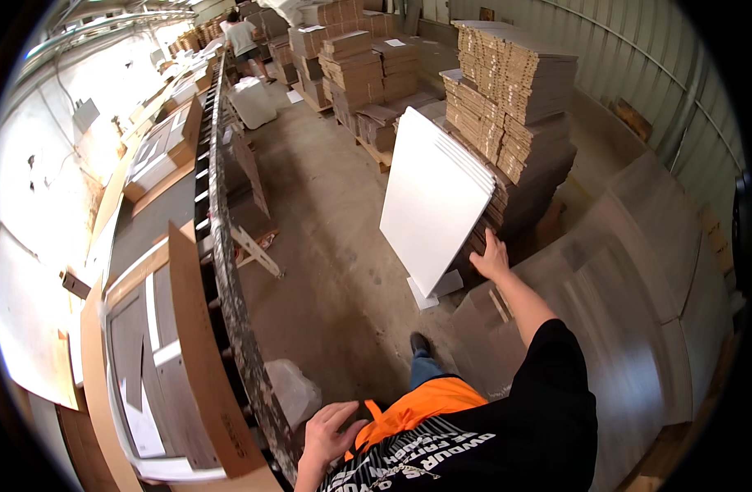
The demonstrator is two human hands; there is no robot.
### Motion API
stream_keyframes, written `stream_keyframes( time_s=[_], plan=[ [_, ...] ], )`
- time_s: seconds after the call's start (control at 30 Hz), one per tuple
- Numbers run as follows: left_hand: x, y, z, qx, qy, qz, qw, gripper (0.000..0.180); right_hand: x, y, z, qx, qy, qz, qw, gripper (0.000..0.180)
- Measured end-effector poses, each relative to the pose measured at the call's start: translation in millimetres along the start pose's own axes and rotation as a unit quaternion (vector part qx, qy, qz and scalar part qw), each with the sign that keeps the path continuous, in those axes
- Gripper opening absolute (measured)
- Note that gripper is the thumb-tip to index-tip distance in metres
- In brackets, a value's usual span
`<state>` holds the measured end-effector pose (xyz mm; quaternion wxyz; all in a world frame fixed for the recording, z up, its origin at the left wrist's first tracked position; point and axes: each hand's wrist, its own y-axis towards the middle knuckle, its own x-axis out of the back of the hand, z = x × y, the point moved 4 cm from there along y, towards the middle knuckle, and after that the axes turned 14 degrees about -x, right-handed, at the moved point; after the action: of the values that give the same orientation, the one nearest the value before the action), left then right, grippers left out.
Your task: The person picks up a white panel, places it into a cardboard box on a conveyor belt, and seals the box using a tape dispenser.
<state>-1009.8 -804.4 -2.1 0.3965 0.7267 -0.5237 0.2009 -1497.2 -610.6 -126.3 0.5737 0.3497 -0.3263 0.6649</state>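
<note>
My right hand (492, 258) reaches forward with its fingers stretched out, open, close to the lower right edge of several white panels (433, 193). The panels lean in a bunch against tall stacks of flat cardboard (515, 107). Whether the fingertips touch a panel I cannot tell. My left hand (331, 435) hovers by my waist beside an orange apron (425, 402), thumb apart from loosely bent fingers and nothing seen in it. On the left, an open cardboard box (199, 353) holds grey and white flat parts (162, 369).
A roller conveyor with a worn metal rail (228, 271) runs along my left, carrying more boxes (166, 148). A clear plastic bag (294, 389) lies beside it. Grey sheets (589, 328) stand to my right. Farther off are pallet stacks (355, 70) and another person (243, 37).
</note>
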Motion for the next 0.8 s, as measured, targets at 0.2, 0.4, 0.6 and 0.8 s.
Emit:
stream_keyframes(
  time_s=[0.2, 0.4, 0.6, 0.8],
  plan=[
    [-21, 66, 72, 0.082, 0.043, 0.013, 0.996, 0.033, -10, 185, 25, -0.04, -0.044, 0.003, 0.998, 0.097],
    [-37, 173, 96, 0.104, -0.002, 0.044, 0.994, 0.036, -58, 251, 18, -0.142, -0.213, 0.036, 0.966, 0.105],
    [-37, 262, 131, 0.115, 0.008, 0.078, 0.99, 0.035, -55, 259, 38, -0.162, -0.231, 0.068, 0.957, 0.093],
    [-44, 297, 161, 0.106, -0.029, 0.07, 0.991, 0.034, -64, 283, 45, -0.138, -0.212, 0.163, 0.954, 0.071]
  ],
)
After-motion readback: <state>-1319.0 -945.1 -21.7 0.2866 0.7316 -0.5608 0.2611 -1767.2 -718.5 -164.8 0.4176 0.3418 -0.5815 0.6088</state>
